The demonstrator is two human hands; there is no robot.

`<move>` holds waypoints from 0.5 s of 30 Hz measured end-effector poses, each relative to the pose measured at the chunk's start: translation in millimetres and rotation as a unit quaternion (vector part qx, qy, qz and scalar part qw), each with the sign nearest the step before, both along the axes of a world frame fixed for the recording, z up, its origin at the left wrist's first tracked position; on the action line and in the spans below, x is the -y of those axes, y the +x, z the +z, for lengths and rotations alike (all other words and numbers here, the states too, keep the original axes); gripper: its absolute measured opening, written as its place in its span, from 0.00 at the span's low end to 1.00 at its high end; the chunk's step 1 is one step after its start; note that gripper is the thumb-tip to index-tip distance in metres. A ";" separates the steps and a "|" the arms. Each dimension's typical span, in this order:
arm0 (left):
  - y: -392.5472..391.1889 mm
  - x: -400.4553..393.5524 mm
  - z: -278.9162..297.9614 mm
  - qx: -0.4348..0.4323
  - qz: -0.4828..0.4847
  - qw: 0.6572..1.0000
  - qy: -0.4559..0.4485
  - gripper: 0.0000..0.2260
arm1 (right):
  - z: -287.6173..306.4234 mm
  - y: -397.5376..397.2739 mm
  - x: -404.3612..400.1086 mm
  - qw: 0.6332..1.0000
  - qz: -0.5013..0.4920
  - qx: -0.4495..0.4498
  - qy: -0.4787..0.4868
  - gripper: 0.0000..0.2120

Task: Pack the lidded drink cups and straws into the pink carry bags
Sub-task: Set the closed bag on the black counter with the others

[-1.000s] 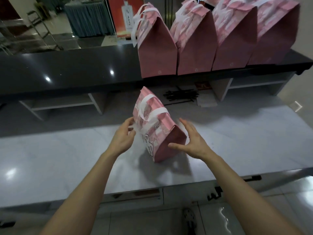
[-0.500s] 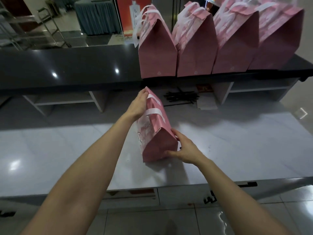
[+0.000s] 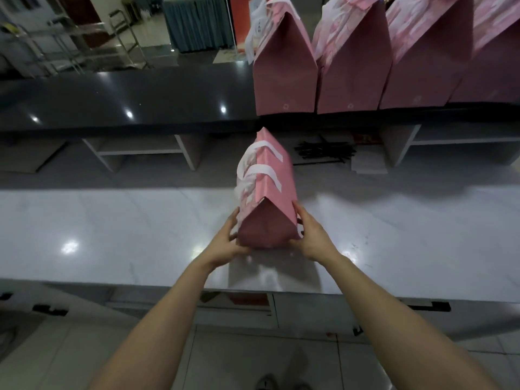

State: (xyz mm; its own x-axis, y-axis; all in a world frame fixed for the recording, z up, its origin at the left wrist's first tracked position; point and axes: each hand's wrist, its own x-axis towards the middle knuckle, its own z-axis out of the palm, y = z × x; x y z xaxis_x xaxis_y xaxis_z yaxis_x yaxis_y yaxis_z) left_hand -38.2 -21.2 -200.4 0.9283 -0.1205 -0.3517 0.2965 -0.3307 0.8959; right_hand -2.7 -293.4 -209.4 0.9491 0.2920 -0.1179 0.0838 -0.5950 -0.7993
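Both my hands frame the near end of a closed pink carry bag (image 3: 267, 192) standing on the pale worktop (image 3: 112, 229). My left hand (image 3: 228, 243) cups the bag's lower left corner and my right hand (image 3: 312, 237) the lower right, fingers (image 3: 298, 213) laid against the side panels and loosely curved around the base edges, thumbs toward me. The bag's long axis runs straight away from me, its folded ridge and white handles (image 3: 261, 170) pointing toward the dark raised counter (image 3: 126, 99). Neither hand is nearer; the bag sits squarely between them, just ahead.

Four more pink bags (image 3: 284, 77) stand in a row on that counter, beyond and to the right, the farthest cut off at the frame edge. I judge the coming move to be a lift forward and up to join that row, so the open stretch of counter left of it matters.

Hidden: whatever is inside the bag; no cups show. A dark bundle, likely straws (image 3: 323, 153), lies in shadow under the counter, too dim to be sure. My fingertips behind the bag are out of sight.
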 end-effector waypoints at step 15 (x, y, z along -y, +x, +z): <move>-15.6 -115.2 84.3 0.286 0.122 0.939 0.149 0.42 | 118.8 8.5 -112.6 0.980 0.095 0.172 0.029 0.43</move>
